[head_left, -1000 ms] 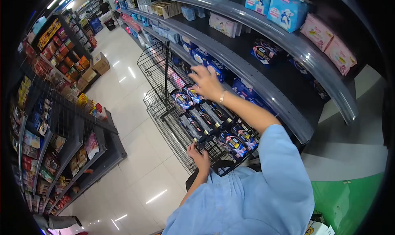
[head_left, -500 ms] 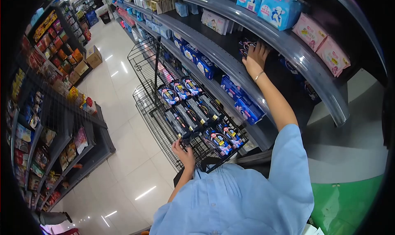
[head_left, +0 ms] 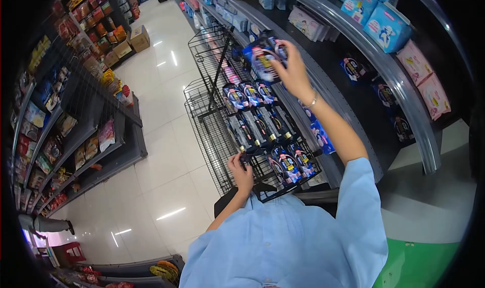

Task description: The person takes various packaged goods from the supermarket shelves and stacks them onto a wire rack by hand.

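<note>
My right hand point(head_left: 295, 76) is closed around dark blue packs point(head_left: 263, 65), apparently sanitary pads and blurred by motion, held over the cart beside the shelf. Below it, the black wire cart point(head_left: 202, 129) carries several similar dark packs: round-patterned ones point(head_left: 250, 94) at the far end, a row lying edge-up point(head_left: 258, 126) in the middle, and more packs point(head_left: 287, 167) at the near right. My left hand point(head_left: 241, 174) is at the cart's near left side, fingers curled against a dark edge beside the middle row. What they grip is partly hidden.
Right of the cart stands a grey shelf with clear curved edge strips point(head_left: 374, 50). Dark packs point(head_left: 355, 68), light-blue packs point(head_left: 386, 28) and pink packs point(head_left: 434, 96) sit on it. Snack racks point(head_left: 76, 136) line the aisle's left. A cardboard box point(head_left: 139, 38) and a person's legs point(head_left: 48, 224) are farther off.
My right hand has come away from the shelf, moving left over the cart with dark packs in it. My left hand keeps its place on the cart. The view has shifted.
</note>
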Demonstrator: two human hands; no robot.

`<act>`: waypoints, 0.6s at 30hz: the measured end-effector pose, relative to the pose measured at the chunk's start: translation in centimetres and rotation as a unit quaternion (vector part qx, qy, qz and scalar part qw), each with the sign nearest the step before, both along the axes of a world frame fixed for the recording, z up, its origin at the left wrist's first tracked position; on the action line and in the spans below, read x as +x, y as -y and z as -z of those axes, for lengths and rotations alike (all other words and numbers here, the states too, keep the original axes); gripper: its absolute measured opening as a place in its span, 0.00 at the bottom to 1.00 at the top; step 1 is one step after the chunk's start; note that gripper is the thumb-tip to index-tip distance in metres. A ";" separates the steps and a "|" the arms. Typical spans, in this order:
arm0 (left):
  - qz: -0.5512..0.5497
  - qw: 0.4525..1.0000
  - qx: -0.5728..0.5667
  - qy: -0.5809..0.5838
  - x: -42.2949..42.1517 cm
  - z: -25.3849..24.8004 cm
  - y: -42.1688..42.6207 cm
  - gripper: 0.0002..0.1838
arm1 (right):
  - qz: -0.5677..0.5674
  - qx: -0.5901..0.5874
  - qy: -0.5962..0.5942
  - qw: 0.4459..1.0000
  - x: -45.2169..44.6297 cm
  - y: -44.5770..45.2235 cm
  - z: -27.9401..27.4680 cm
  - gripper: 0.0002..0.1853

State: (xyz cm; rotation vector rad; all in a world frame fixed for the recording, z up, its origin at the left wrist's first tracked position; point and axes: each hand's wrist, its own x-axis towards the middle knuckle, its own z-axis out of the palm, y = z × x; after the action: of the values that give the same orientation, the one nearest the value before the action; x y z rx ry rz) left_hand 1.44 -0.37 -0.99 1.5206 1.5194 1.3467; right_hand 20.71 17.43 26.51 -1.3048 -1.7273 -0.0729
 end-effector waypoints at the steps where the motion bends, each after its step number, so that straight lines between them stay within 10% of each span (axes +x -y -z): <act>1: 0.000 1.000 0.001 -0.001 -0.1 0.1 0.0 0.30 | -0.060 -0.022 -0.055 0.996 -1.9 -0.8 0.7 0.28; 10: 0.010 1.000 0.008 -0.009 -0.2 -0.8 -0.1 0.29 | -0.029 -0.294 -0.030 0.955 -13.6 -5.7 12.2 0.38; 18: 0.014 0.999 0.003 0.037 -0.1 -0.7 -0.2 0.30 | 0.088 -0.203 0.152 0.963 -13.9 -6.0 13.6 0.39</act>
State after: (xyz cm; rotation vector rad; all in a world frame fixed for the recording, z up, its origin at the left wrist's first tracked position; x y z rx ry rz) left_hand 1.30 -0.12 -0.29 1.4733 1.4463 1.3767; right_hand 6.76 23.42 12.95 -1.8266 -1.9481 -0.0204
